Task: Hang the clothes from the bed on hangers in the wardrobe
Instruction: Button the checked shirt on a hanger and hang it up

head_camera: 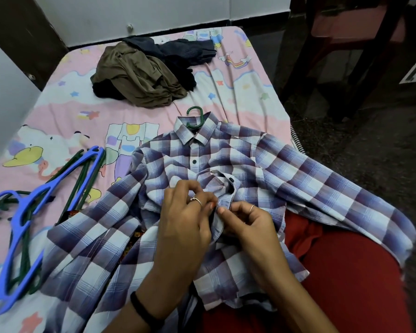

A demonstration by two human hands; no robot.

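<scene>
A purple and white checked shirt (pixel 286 169) lies spread on the bed (pixel 65 121), collar away from me. A green hanger hook (pixel 195 116) sticks out of its collar; the remainder of that hanger is hidden inside the shirt. My left hand (pixel 187 217) and my right hand (pixel 245 224) meet at the shirt's front placket, each pinching the fabric edge near a button. One dark button above them is fastened. A pile of olive and dark clothes (pixel 149 73) sits at the far end of the bed.
A blue hanger (pixel 34 212) and several dark green hangers (pixel 82 179) lie on the left of the pink cartoon bedsheet. A dark wooden chair (pixel 346 56) stands on the floor at the right. A white wall runs behind the bed.
</scene>
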